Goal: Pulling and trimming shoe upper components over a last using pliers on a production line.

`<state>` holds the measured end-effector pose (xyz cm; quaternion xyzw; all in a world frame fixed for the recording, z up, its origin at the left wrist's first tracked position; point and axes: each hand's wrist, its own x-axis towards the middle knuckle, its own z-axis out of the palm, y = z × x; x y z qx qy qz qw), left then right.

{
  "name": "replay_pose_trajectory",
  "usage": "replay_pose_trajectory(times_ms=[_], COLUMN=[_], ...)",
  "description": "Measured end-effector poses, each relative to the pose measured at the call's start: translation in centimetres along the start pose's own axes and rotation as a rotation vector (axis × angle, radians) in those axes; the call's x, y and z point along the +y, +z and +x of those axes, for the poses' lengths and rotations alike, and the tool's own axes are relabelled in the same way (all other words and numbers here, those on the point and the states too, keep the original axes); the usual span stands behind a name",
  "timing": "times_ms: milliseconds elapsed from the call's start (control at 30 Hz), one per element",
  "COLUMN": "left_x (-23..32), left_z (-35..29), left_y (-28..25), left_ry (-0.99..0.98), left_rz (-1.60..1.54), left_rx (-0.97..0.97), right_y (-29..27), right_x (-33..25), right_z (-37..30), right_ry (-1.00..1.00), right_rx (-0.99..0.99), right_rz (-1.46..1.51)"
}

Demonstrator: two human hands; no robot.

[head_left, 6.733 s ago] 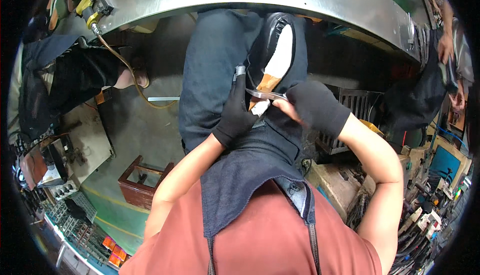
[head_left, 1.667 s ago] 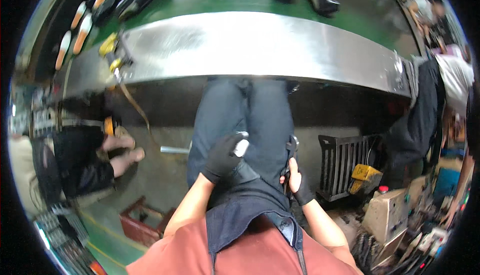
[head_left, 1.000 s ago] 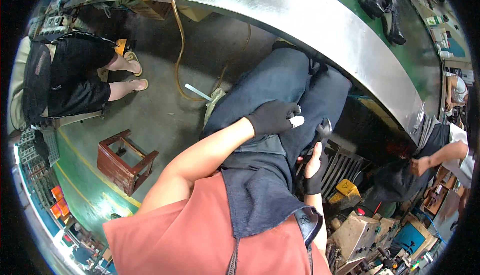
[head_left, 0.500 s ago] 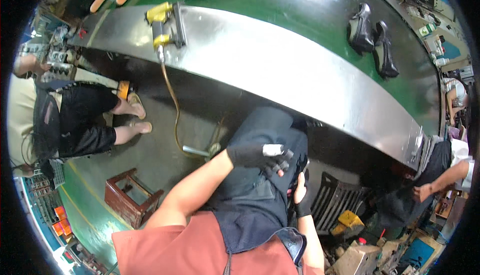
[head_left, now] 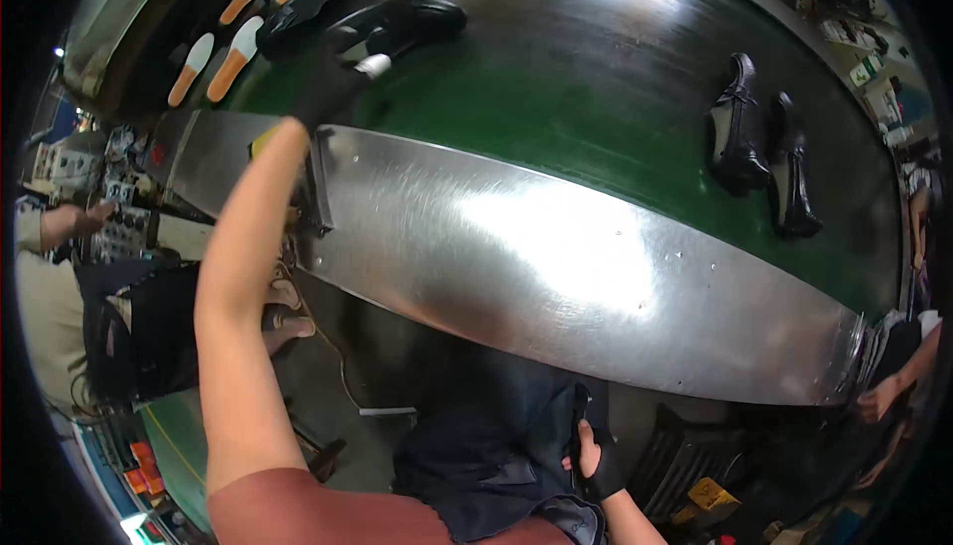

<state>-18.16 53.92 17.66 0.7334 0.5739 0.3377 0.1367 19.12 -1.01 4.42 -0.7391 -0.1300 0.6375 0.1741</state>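
Observation:
My left hand [head_left: 338, 86], in a dark fingerless glove with white tape on its thumb, reaches over the metal edge to a black shoe [head_left: 422, 24] on the green belt. Motion smears its fingers, and whether they grip the shoe cannot be told. Low over my lap, my right hand [head_left: 594, 461], gloved with its thumb bare, is closed round something dark and narrow beside my dark apron [head_left: 476, 456]; I cannot make out what it is. A yellow air tool [head_left: 263, 142] lies on the metal edge, mostly hidden behind my left forearm.
The steel ledge [head_left: 476, 237] runs between me and the green belt [head_left: 556, 138]. A pair of black shoes [head_left: 740, 128] stands at the right; orange-and-white insoles [head_left: 235, 59] lie far left. A hose [head_left: 333, 332] hangs down. Co-workers are at both sides.
My left hand has gone from above my lap, forward and left, to the shoes on the belt. My right hand stays by my lap. The view has tipped toward the belt.

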Motion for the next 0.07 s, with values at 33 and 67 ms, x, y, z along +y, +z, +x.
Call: replay_pose_trajectory(times_ms=[33, 67], left_x=[-2.4, -4.6], left_z=[3.2, 6.1], left_y=[-1.0, -2.5], left_ry=[0.098, 0.174], left_rz=[0.312, 0.623], left_rx=[-0.076, -0.148], right_y=[0.2, 0.1], right_x=[0.5, 0.9], right_z=[0.1, 0.3], right_ry=[0.048, 0.044], right_rx=[0.014, -0.018], right_rz=[0.03, 0.032])
